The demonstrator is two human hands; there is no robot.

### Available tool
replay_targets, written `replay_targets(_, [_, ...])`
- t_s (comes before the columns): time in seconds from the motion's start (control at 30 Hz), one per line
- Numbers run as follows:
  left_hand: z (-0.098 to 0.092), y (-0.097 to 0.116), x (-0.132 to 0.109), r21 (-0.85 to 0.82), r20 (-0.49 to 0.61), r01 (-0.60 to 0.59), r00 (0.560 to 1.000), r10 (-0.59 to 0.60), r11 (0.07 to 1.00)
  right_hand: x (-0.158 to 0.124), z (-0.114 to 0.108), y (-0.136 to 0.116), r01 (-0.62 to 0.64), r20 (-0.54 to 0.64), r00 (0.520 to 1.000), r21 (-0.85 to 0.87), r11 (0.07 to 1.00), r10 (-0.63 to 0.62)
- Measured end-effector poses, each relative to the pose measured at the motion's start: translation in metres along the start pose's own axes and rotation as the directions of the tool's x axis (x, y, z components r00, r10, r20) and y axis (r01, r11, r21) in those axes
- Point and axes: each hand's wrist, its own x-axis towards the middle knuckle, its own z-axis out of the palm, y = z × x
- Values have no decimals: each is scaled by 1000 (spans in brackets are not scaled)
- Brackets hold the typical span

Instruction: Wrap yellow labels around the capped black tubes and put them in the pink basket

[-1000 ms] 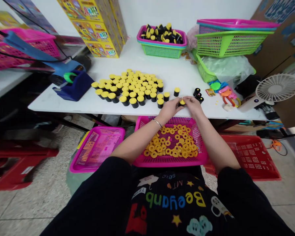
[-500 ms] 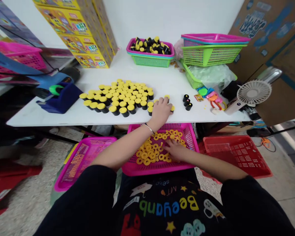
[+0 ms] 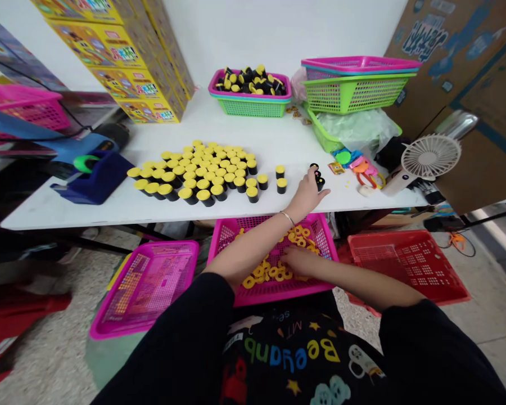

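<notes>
My left hand [image 3: 307, 190] reaches across the white table [image 3: 244, 126] to a few small black tubes [image 3: 319, 179] without caps, its fingers curled onto one of them. My right hand [image 3: 297, 260] is down in the pink basket [image 3: 274, 292] in front of me, fingers pinched among several yellow rings [image 3: 274, 271]. A big cluster of black tubes with yellow caps [image 3: 198, 171] stands left of my left hand, and two single capped tubes [image 3: 280, 184] stand between the cluster and the hand.
A pink-and-green basket of loose tubes [image 3: 253, 93] sits at the back, with stacked green and pink baskets [image 3: 356, 84] to its right. A white fan [image 3: 430, 157], a blue tape dispenser [image 3: 95, 174], yellow boxes [image 3: 122, 62], another pink basket [image 3: 147, 287] and a red basket [image 3: 409, 264] surround me.
My left hand moved right from the capped tubes to the uncapped black ones, leaving a capped tube standing. My right hand stayed in the pink basket among the rings.
</notes>
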Motion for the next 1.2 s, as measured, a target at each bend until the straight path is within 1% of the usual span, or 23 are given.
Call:
replay_targets(0.07, [14, -5, 9, -53, -34, 42, 998, -43, 998, 1, 0, -1, -10, 9, 1000, 24, 1000, 10])
replay_targets(0.1, [17, -8, 12, -65, -40, 52, 998, -54, 997, 1, 0, -2, -21, 14, 1000, 37, 999, 21])
replay_targets(0.2, [16, -13, 12, -65, -16, 45, 999, -46, 997, -3, -1, -2, -61, 16, 998, 87, 994, 60])
replay_targets(0.3, [-2, -17, -3, -51, 50, 4, 999, -2, 999, -13, -6, 1, -115, 5, 993, 157, 981, 115])
replay_targets(0.37, [-20, -22, -18, -38, 117, -19, 993, 24, 999, -22, -12, 5, -148, 4, 989, 211, 966, 150])
replay_targets(0.47, [-47, -33, -38, 11, 194, -51, 980, 48, 999, -36, -23, 15, -155, -17, 986, 295, 943, 167])
replay_targets(0.5, [-54, -38, -42, 30, 205, -62, 977, 54, 998, -40, -26, 20, -150, -40, 984, 342, 928, 174])
replay_targets(0.57, [-62, -45, -44, 49, 201, -88, 977, 77, 995, -47, -35, 32, -120, -134, 966, 525, 842, 221])
replay_targets(0.6, [-63, -49, -43, 47, 195, -105, 976, 94, 993, -50, -40, 39, -85, -191, 952, 582, 809, 238])
replay_targets(0.63, [-63, -52, -41, 38, 188, -122, 976, 113, 992, -51, -45, 45, -48, -264, 928, 613, 788, 262])
replay_targets(0.67, [-62, -54, -38, 23, 182, -134, 975, 128, 991, -52, -52, 52, -18, -336, 893, 638, 770, 299])
replay_targets(0.7, [-60, -56, -36, 6, 180, -139, 974, 136, 990, -53, -60, 58, 5, -399, 848, 663, 749, 347])
replay_targets(0.73, [-58, -57, -34, -12, 184, -137, 973, 137, 990, -52, -68, 63, 23, -461, 787, 687, 726, 411])
replay_targets(0.77, [-57, -58, -32, -24, 186, -128, 974, 131, 991, -51, -76, 67, 37, -519, 708, 704, 709, 479])
replay_targets(0.8, [-55, -59, -31, -32, 185, -113, 976, 117, 993, -49, -84, 71, 46, -587, 604, 700, 712, 538])
replay_targets(0.83, [-55, -59, -32, -41, 181, -93, 979, 99, 995, -46, -91, 74, 41, -660, 492, 669, 742, 568])
replay_targets(0.87, [-54, -60, -32, -51, 172, -71, 982, 79, 996, -41, -96, 77, 28, -731, 391, 617, 786, 560])
replay_targets(0.9, [-54, -60, -33, -65, 163, -50, 985, 60, 997, -36, -99, 80, 11, -793, 315, 552, 833, 521])
replay_targets(0.93, [-54, -61, -33, -82, 155, -34, 987, 47, 996, -30, -100, 83, -1, -845, 273, 478, 878, 460])
replay_targets(0.97, [-54, -62, -34, -101, 150, -25, 988, 40, 995, -24, -98, 86, -4, -885, 263, 398, 917, 385])
replay_targets(1.07, [-52, -66, -33, -160, 144, -33, 988, 56, 987, -10, -85, 97, 8, -945, 283, 172, 985, 163])
replay_targets(1.13, [-51, -67, -32, -196, 143, -50, 987, 79, 979, -6, -74, 103, -4, -952, 291, 94, 996, 91])
replay_targets(1.2, [-49, -68, -31, -223, 136, -60, 986, 92, 973, -5, -65, 107, -21, -953, 298, 58, 998, 62])
